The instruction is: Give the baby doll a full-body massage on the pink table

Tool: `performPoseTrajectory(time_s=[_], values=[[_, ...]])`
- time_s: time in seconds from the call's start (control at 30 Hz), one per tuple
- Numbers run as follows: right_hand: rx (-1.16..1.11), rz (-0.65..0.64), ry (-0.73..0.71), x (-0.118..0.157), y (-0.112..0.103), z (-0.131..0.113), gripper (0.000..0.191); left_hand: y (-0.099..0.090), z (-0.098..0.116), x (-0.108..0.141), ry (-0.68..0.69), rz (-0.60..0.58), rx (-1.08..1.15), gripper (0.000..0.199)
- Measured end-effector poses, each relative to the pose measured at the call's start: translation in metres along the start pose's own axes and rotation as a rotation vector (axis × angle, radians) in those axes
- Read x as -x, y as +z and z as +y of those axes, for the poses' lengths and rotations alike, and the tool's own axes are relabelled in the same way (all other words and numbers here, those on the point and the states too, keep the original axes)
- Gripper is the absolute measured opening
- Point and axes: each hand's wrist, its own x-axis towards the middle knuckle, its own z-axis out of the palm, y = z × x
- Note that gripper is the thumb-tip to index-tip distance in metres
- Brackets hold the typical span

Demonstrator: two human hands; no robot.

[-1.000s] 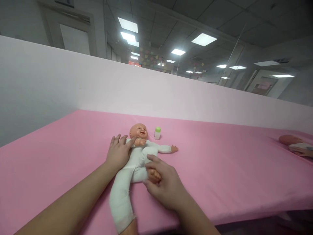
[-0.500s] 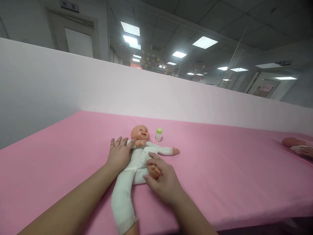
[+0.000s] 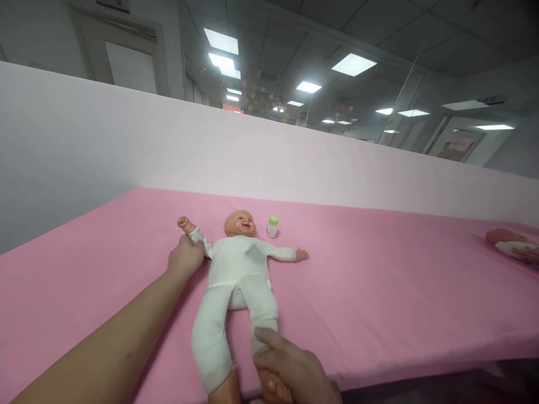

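Note:
A baby doll [image 3: 239,264] with a white cloth body lies on its back on the pink-covered table [image 3: 379,292], head toward the wall. My left hand [image 3: 186,257] is closed around the doll's arm on the left, just below its plastic hand, and that arm points up and outward. At the near edge, my right hand [image 3: 295,365] is wrapped round the lower part of the doll's leg on the right, close to the foot. Both doll legs stretch toward me. A small bottle [image 3: 273,227] with a green cap stands beside the doll's head.
A low white wall [image 3: 252,157] runs behind the table. At the far right lies a second doll [image 3: 511,245], partly cut off by the frame. The table's front edge is at the lower right.
My left hand has moved the doll's arm from across its chest out to the left. My right hand has drawn the bent leg down straight toward me.

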Motion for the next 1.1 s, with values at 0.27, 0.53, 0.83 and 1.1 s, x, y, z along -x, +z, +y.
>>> performPoseTrajectory(time_s=[0.27, 0.53, 0.83, 1.1], values=[[-0.117, -0.099, 0.076, 0.013, 0.018, 0.016, 0.041, 0.006, -0.009, -0.011, -0.080, -0.014, 0.102, 0.043], [-0.069, 0.027, -0.016, 0.005, 0.009, 0.009, 0.045, 0.001, 0.001, 0.000, 0.037, -0.005, 0.082, 0.040], [-0.064, 0.294, -0.018, -0.073, -0.030, -0.018, 0.032, 0.002, 0.032, 0.032, 0.619, 0.068, -0.203, 0.051], [-0.100, 0.202, 0.127, -0.123, -0.029, 0.000, 0.035, 0.006, 0.038, 0.044, 0.848, 0.082, -0.509, 0.059]])
